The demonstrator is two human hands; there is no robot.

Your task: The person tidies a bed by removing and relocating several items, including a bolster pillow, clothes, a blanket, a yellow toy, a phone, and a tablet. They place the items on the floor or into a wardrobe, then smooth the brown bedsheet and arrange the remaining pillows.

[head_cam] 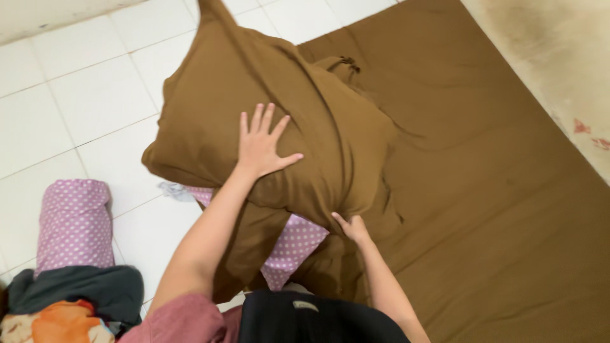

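Your right hand (353,228) pinched the lower edge of a brown pillow (254,95), its grip closed on the fabric; your left hand (260,146) lay flat, fingers spread wide, on top. Beneath sat a pink dotted pillow (295,244), the brown sheet (495,190) beyond. A dotted bolster (75,222) lay left on the tiled floor (76,95).

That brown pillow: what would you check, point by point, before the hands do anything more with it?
1. Left hand flat on the brown pillow, fingers spread: ok.
2. Right hand at the pillow's lower edge; whether it pinches the cloth: cannot tell.
3. Pillow fully inside its cover: cannot tell.
4. Pillow lies partly over the brown mattress, partly over the white tiled floor: ok.
5. Purple dotted cloth trapped underneath: not ok.
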